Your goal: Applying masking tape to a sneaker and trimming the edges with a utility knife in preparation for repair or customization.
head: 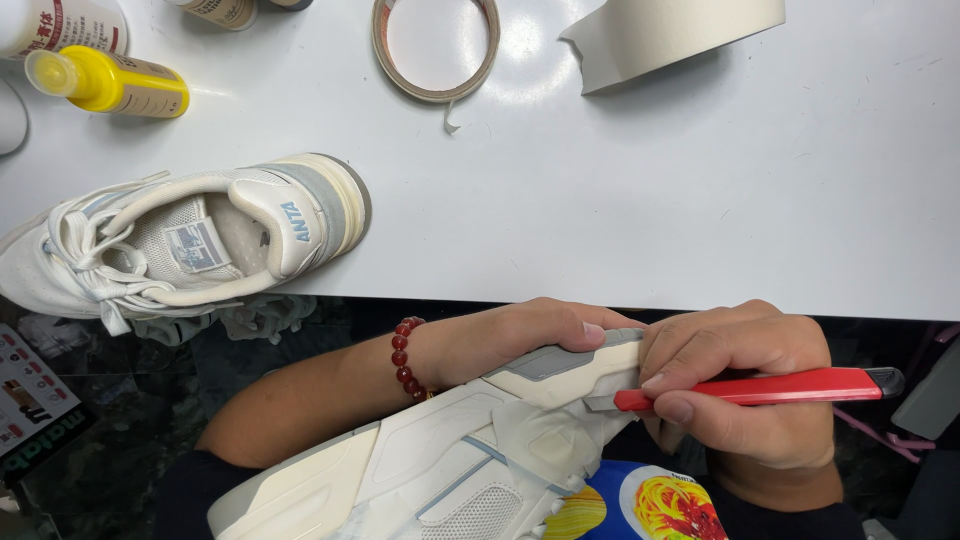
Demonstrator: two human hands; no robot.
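Note:
My left hand (520,335) grips the heel of a white sneaker (450,460) held on its side below the table edge; a red bead bracelet (404,357) sits on that wrist. My right hand (745,385) holds a red utility knife (765,387), its blade tip against the sneaker's heel where pale masking tape covers part of the upper. A second white sneaker (190,240) lies on the white table (700,200) at the left.
A thin tape roll (436,50) and a wide masking tape roll (680,35) lie at the table's far side. A yellow squeeze bottle (105,82) lies at the top left among other bottles. A printed card (30,400) rests on the dark floor at the lower left.

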